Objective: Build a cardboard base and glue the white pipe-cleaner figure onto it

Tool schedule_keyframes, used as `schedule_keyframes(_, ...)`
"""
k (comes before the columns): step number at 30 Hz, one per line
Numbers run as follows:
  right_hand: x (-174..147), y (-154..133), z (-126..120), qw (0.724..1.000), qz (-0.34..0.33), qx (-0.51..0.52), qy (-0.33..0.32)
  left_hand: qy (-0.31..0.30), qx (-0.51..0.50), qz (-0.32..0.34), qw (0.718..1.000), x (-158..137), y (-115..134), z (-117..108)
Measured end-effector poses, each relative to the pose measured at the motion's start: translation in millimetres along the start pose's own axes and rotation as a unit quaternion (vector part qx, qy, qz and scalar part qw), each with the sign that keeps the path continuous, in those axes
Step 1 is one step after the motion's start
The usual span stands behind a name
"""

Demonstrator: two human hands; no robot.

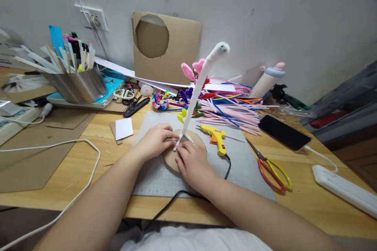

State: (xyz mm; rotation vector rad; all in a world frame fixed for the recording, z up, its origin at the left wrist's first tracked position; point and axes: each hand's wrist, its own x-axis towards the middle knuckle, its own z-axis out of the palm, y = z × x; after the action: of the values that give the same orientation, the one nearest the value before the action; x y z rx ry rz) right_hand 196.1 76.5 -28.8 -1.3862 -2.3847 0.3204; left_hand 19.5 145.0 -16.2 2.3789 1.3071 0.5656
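Observation:
A tall white stem (194, 102), fuzzy like wrapped pipe cleaner, rises from a round cardboard disc (202, 147). Its foot splits into short white legs that lie on the disc. The shaft leans to the right and ends in a rounded tip. From the left, my left hand (157, 139) has its fingers closed at the foot of the stem. On the near right side, my right hand (194, 162) presses its bent fingers on the legs and the disc. The fingers partly hide the legs. Colourful fuzzy flowers (188, 71) show behind or along the stem; I cannot tell whether they are attached.
The disc rests on a grey mat (241, 176). Right of it lie a yellow glue gun (217, 137), scissors (272, 170) and a phone (283, 132). Pipe cleaners (232, 113) pile up behind. A metal pot (79, 88) of sticks stands left; cut cardboard (184, 43) leans on the wall.

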Motion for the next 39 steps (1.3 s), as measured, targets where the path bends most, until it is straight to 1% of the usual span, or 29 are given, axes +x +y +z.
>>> schedule_keyframes(3, 1.7, 2.9, -1.2, 1.0, -0.026, -0.002, -0.012, -0.002, -0.004, 0.005, 1.0, 0.2, 1.7, 8.0)
schedule_keyframes(7, 5.1, 10.8, -1.2, 0.998, -0.059, 0.002, -0.017, 0.01, 0.004, -0.034, 0.999, 0.5, -2.2, 15.4)
schedule_keyframes(10, 7.6, 15.4, 1.1, 0.997, -0.079, 0.011, -0.013, 0.01, 0.009, -0.06, 0.998, 0.3, -2.2, 16.4)
schedule_keyframes(15, 10.0, 17.9, 4.2, 0.993, -0.103, 0.051, 0.005, 0.003, 0.009, -0.078, 0.997, -0.6, 1.4, 14.4)
schedule_keyframes(19, 9.7, 18.3, 5.2, 0.993, -0.089, 0.082, 0.013, -0.003, 0.005, -0.081, 0.997, -1.4, 1.4, 13.3)
schedule_keyframes(21, 9.0, 18.3, 6.0, 0.993, -0.063, 0.097, 0.02, -0.009, 0.002, -0.082, 0.997, -1.6, 0.5, 12.5)
schedule_keyframes(24, 8.0, 17.2, 7.5, 0.992, -0.005, 0.116, 0.042, -0.017, 0.0, -0.08, 0.997, -1.5, -1.0, 11.4)
schedule_keyframes(26, 6.9, 15.3, 8.2, 0.992, 0.016, 0.113, 0.057, -0.019, 0.0, -0.08, 0.997, -1.3, -1.4, 10.9)
schedule_keyframes(31, 2.9, 8.5, 7.1, 0.996, -0.013, 0.075, 0.049, -0.02, 0.002, -0.087, 0.996, -1.4, 0.3, 11.6)
schedule_keyframes(36, 2.3, 9.5, 5.1, 0.994, -0.048, 0.093, 0.026, -0.02, 0.003, -0.097, 0.995, -1.6, 2.1, 12.1)
schedule_keyframes(39, 3.3, 12.8, 6.1, 0.992, -0.065, 0.106, 0.027, -0.02, 0.002, -0.098, 0.995, -1.7, 2.3, 11.9)
